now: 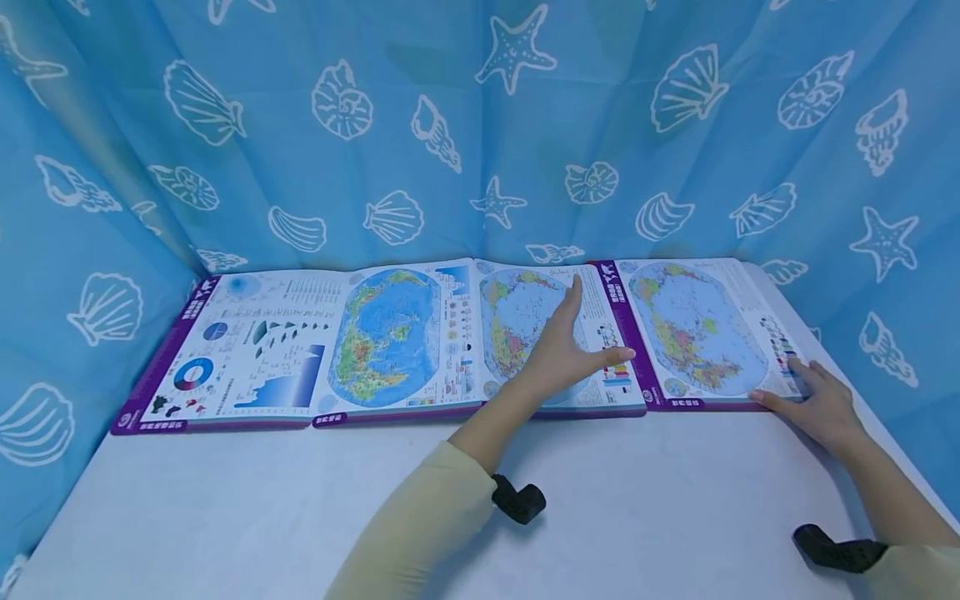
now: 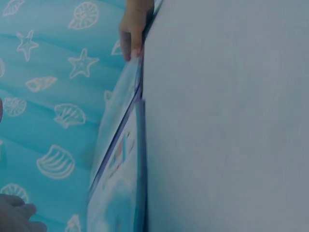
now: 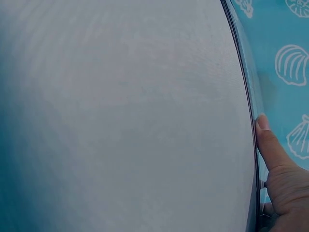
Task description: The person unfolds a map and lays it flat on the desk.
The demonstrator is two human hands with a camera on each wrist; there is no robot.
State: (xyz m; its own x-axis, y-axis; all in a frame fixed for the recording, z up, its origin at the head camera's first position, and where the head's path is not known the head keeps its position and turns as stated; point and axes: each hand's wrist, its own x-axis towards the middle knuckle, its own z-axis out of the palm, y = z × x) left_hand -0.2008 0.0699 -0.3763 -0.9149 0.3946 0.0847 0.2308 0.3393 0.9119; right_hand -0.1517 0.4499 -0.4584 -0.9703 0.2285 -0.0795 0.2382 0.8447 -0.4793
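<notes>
Purple-edged world maps lie in a row along the back of the white table. At the row's right end, my right hand [image 1: 821, 410] touches the rightmost map [image 1: 690, 333], its thumb at the near edge and its fingers on the right side. The right wrist view shows that thumb [image 3: 271, 147] straight against the edge. My left hand [image 1: 558, 354] is over the neighbouring political map [image 1: 510, 325], fingers extended and thumb pointing right toward a purple strip [image 1: 626, 333]. Whether it touches the page I cannot tell. In the left wrist view its fingers [image 2: 17, 212] show at the lower left.
Further left lie a blue-green physical map [image 1: 382, 342] and a page of charts [image 1: 255, 350]. A blue curtain [image 1: 442, 75] with white shells and starfish hangs right behind the row. White table surface [image 1: 300, 508] stretches in front. Each wrist carries a black device [image 1: 519, 500].
</notes>
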